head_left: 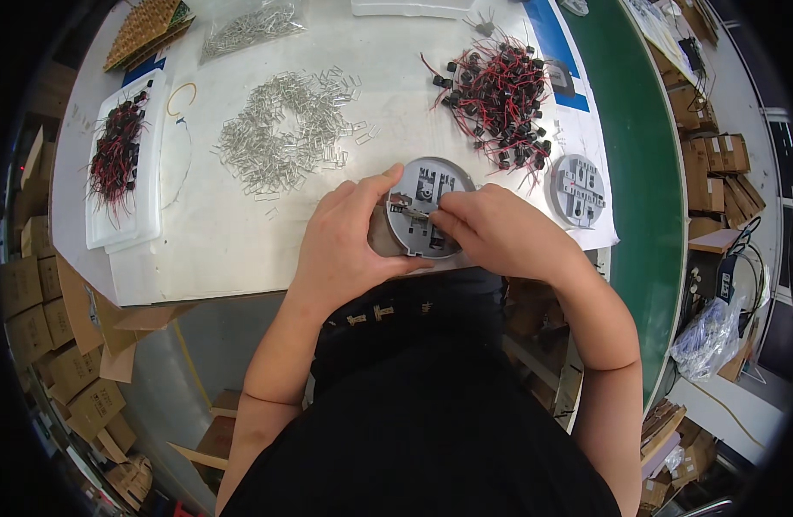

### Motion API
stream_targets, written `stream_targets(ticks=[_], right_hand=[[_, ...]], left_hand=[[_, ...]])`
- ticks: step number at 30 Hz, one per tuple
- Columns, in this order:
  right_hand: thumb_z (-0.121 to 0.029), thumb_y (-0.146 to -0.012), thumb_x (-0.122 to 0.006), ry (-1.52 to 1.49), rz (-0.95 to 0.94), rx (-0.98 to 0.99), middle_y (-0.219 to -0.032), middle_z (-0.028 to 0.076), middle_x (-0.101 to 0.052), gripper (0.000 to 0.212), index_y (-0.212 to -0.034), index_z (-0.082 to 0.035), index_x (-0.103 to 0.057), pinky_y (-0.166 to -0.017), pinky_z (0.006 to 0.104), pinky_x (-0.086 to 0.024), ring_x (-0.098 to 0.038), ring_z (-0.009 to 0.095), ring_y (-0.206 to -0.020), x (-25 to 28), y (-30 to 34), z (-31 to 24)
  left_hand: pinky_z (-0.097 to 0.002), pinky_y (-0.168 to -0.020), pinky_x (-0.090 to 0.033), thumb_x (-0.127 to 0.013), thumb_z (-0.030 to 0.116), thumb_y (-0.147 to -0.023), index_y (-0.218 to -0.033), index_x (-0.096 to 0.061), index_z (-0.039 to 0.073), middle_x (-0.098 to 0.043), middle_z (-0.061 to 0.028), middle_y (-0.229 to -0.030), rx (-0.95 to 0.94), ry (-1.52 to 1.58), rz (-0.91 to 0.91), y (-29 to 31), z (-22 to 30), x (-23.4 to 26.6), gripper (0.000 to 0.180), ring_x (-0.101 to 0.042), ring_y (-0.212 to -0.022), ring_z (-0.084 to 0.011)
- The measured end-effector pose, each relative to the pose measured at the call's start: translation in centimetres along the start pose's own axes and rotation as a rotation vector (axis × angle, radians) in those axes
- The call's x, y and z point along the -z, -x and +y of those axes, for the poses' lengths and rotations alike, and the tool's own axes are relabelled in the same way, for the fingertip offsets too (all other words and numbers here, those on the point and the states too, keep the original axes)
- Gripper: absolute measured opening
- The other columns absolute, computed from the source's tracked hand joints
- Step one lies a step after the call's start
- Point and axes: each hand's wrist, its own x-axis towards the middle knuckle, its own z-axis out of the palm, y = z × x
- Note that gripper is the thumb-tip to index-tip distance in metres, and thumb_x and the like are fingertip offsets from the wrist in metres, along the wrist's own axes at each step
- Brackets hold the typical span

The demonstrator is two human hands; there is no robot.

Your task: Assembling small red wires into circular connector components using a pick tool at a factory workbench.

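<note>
At the front edge of the table, my left hand (345,233) grips a round grey plastic housing (407,231) by its left rim, thumb near me and fingers on the far side. The housing is tilted, its open inside showing slots and small fittings. My right hand (510,228) reaches in from the right with thumb and forefinger pinched over the middle of the housing. Whatever sits between those fingertips is too small and covered to name. To the right lies a second round grey piece (579,191) with raised compartments.
A heap of bent metal clips (280,138) covers the table's middle left. Beyond my right hand lie black buzzer-like parts with red wires (500,103); more fill a white tray (148,215) at left. A bag of clips (254,30) rests far back. Cardboard boxes (77,366) stand lower left.
</note>
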Motion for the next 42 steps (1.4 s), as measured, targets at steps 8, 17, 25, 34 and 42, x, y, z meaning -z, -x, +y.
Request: stream_targets(ticks=[8,17,25,34,42], right_hand=[[-0.021,-0.104,-0.061,0.032,0.079,0.093,-0.077,0.025,-0.066,0.027,-0.088,0.000,-0.065,-0.069,0.0544,-0.050,-0.064,0.047,-0.075,0.1,-0.6,-1.0],[-0.022,-0.104,-0.060,0.045,-0.010,0.011,-0.079,0.025,-0.067,0.028,-0.089,0.000,-0.068,-0.072,0.0548,-0.051,-0.065,0.047,-0.078,0.3,-0.1,0.0],[-0.024,-0.105,-0.058,0.006,-0.058,-0.016,-0.083,0.026,-0.070,0.032,-0.091,0.001,-0.071,-0.077,0.0552,-0.053,-0.068,0.047,-0.084,0.5,-0.3,0.1],[-0.020,-0.104,-0.061,-0.033,-0.033,0.039,-0.077,0.024,-0.066,0.025,-0.092,0.000,-0.068,-0.070,0.0514,-0.050,-0.064,0.045,-0.076,0.2,-0.2,1.0],[-0.021,-0.104,-0.061,-0.034,-0.062,0.027,-0.076,0.024,-0.066,0.026,-0.092,0.001,-0.068,-0.070,0.0512,-0.050,-0.064,0.045,-0.076,0.5,-0.1,0.8]], left_hand=[[-0.0396,-0.092,-0.055,-0.104,0.030,-0.054,-0.143,-0.061,0.006,-0.070,-0.0113,-0.117,0.006,-0.027,0.001,-0.1,0.2,0.0,0.102,-0.068,-0.103,-0.0279],[-0.0393,-0.092,-0.056,-0.104,0.031,-0.054,-0.142,-0.062,0.006,-0.070,-0.0106,-0.115,-0.004,-0.011,0.020,-0.1,0.0,-0.2,0.102,-0.068,-0.103,-0.0276],[-0.0375,-0.095,-0.057,-0.106,0.028,-0.053,-0.144,-0.062,0.005,-0.070,-0.0103,-0.121,0.003,-0.001,0.014,0.0,0.0,-0.3,0.103,-0.068,-0.108,-0.0251],[-0.0437,-0.091,-0.053,-0.101,0.039,-0.058,-0.141,-0.061,0.004,-0.071,-0.0117,-0.107,-0.060,-0.018,0.048,-0.2,0.0,-0.3,0.098,-0.067,-0.097,-0.0317],[-0.0394,-0.099,-0.056,-0.105,0.030,-0.053,-0.144,-0.062,0.005,-0.071,-0.0112,-0.126,0.010,-0.049,0.000,0.0,0.4,0.0,0.103,-0.068,-0.111,-0.0275]])
